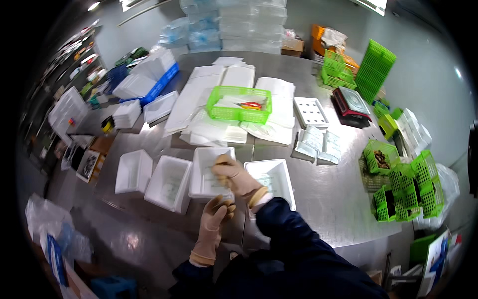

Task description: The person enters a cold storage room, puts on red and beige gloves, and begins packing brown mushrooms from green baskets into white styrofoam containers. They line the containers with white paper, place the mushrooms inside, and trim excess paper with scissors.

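Both my hands wear tan gloves with darker fingertips. My right hand [237, 177] is over the open white foam box [198, 183], its blurred fingers curled; whether they hold something I cannot make out. By the front right corner of that box is my left hand [214, 224], fingers bent, their grip unclear. Left of the box stand a second foam box [153, 187] and a third, outer foam box [125, 177]. Partly behind my right wrist is another foam box [287, 179] with a flat printed pack [266, 180] inside.
A green plastic basket [239, 117] holds red-handled scissors [249, 105] on white sheets [198, 84]. Silvery packs [313, 140], a white tray [312, 112] and a weighing scale [353, 104] lie to the right. Green baskets [405, 187] crowd the right edge; foam lids [129, 112] are left.
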The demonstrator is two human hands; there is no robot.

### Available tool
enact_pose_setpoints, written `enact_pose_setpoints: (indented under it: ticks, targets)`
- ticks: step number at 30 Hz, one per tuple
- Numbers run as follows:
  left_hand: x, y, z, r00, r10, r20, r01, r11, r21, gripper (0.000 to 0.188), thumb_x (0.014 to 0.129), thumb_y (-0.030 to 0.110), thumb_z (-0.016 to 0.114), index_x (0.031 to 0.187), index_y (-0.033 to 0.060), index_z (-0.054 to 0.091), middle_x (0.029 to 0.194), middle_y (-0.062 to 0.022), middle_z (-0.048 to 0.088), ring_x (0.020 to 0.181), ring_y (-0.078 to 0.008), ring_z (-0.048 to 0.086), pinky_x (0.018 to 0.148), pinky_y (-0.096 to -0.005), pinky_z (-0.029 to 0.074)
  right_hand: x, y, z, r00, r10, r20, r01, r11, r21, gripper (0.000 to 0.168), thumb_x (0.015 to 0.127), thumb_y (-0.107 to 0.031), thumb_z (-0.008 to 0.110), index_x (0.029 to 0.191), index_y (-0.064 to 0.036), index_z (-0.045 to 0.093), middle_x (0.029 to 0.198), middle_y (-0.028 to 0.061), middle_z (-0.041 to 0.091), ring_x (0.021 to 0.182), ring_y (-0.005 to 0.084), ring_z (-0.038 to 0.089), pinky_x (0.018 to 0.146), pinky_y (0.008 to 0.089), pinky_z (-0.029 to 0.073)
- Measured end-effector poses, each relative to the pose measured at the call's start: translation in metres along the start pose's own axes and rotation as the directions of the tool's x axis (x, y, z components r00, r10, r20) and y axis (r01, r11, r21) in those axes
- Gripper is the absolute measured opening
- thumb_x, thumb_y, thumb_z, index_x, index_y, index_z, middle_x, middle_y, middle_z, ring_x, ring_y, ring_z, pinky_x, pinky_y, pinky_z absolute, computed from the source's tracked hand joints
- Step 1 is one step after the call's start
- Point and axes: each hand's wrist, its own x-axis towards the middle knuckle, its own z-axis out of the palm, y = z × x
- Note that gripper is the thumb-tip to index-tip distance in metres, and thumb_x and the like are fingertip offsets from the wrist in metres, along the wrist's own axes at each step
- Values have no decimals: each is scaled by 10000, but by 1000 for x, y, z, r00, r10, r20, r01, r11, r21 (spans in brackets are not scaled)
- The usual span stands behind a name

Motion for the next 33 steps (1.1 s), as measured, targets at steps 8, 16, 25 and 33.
enact_pose_setpoints:
  ticks: [8,16,25,33]
  targets:
    - [59,5,-33,988,-9,-151,96,811,578,356,812,101,860,871,67,511,765,35,483,665,-59,425,601,-233,400,34,-86,-190,765,-373,-525,97,873,-478,160,873,-84,712,850,-129,560,685,-29,501,498,78,376,450,247,297]
    - [108,41,-13,969,143,-200,52,676,735,438,923,142,750,612,10,472,558,46,407,571,-53,362,500,-286,328,208,-119,-284,712,-18,-702,0,1000,-25,720,967,-520,666,1444,-61,383,1021,212,703,765,346,738,569,346,583]
    - [287,96,-10,993,-5,119,-77,730,679,463,1086,313,542,1410,-17,519,1057,-114,706,769,-124,686,668,-250,561,211,-112,-375,669,-445,-596,150,865,-478,266,1021,-200,526,1129,42,548,912,217,717,730,270,720,578,276,555]
    - [489,67,-64,874,323,363,-365,-58,929,849,807,219,812,1524,21,403,1517,-219,476,1367,-338,505,1095,-403,450,100,-162,-358,518,-121,-847,528,824,206,281,1058,-144,462,1221,77,524,1102,243,702,869,254,717,655,245,607]
